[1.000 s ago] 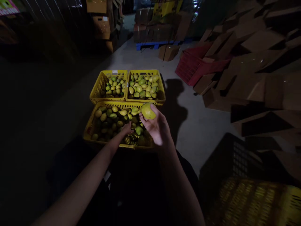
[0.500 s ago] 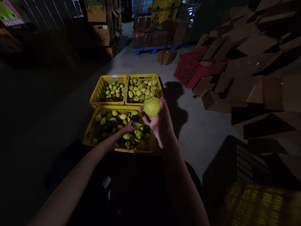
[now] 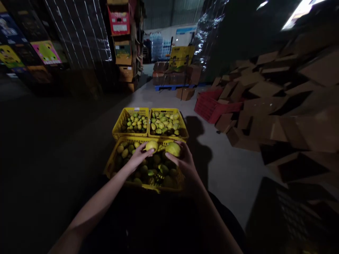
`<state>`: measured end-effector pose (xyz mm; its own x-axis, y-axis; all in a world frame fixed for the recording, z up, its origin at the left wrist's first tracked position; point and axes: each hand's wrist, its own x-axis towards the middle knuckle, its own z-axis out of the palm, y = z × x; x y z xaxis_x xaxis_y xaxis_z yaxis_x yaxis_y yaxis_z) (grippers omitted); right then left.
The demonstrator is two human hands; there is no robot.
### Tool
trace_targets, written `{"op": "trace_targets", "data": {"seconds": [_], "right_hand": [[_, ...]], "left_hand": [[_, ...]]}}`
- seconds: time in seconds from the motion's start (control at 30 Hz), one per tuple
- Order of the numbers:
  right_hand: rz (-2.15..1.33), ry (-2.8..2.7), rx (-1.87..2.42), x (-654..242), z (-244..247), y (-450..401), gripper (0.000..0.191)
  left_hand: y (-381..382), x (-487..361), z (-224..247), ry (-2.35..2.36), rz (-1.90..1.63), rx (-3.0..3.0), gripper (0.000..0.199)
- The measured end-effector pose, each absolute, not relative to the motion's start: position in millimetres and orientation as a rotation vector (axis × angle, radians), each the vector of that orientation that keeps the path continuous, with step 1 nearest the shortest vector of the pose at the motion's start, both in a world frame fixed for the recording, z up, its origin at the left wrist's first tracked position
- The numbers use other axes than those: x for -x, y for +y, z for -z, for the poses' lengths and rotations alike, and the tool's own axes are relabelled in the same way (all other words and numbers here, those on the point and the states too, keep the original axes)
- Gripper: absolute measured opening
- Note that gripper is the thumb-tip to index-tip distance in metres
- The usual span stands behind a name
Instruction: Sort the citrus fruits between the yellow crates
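Observation:
My left hand (image 3: 137,157) is closed around a yellow lemon (image 3: 152,145), thumb on the near side. My right hand (image 3: 186,161) grips a larger yellow-green lemon (image 3: 173,149), its fingers behind the fruit. Both lemons are held side by side above the near yellow crate (image 3: 112,160), a small gap between them. Green and yellow lemons (image 3: 163,169) partly fill this crate. Two more yellow crates stand just beyond it: the back-left crate (image 3: 119,122) has smaller lemons, and the back-right crate (image 3: 184,128) has larger, mostly yellow ones.
A red crate (image 3: 208,107) and a heap of flattened cardboard boxes (image 3: 267,88) lie to the right. Farther back, a blue pallet (image 3: 169,86) carries cartons. Stacked boxes (image 3: 124,53) rise at the back left. The lower right is dark.
My left hand has come up from the near crate with a lemon in it. My right hand has turned and lowered, still holding a lemon. The view has tilted upward.

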<state>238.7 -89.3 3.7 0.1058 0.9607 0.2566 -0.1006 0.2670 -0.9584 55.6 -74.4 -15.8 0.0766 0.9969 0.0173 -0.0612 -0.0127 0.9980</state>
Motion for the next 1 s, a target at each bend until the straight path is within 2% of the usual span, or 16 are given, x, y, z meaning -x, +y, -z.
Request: {"op": "trace_targets", "data": {"seconds": [0.2,0.57,0.77,0.9,1.0], "right_hand": [[-0.712,-1.489,1.008,-227,8,-75,0.044],[-0.644,-1.488,0.990,-186,-20,-65,0.040],[-0.599,-1.513,0.956,-173,-30,-53,0.033],[-0.675,-1.470,0.935,-168,-30,-51,0.030],[-0.923,-1.363,0.947,-161,-29,-54,0.032]], "left_hand": [[-73,-49,18,1.046,-1.364,-1.425,0.056],[-61,-30,25,1.203,-1.604,-1.727,0.052],[-53,-29,20,1.216,-1.718,-1.619,0.050],[-54,-30,15,1.119,-1.699,-1.382,0.052],[-58,-28,8,0.990,-1.633,-1.126,0.049]]}}
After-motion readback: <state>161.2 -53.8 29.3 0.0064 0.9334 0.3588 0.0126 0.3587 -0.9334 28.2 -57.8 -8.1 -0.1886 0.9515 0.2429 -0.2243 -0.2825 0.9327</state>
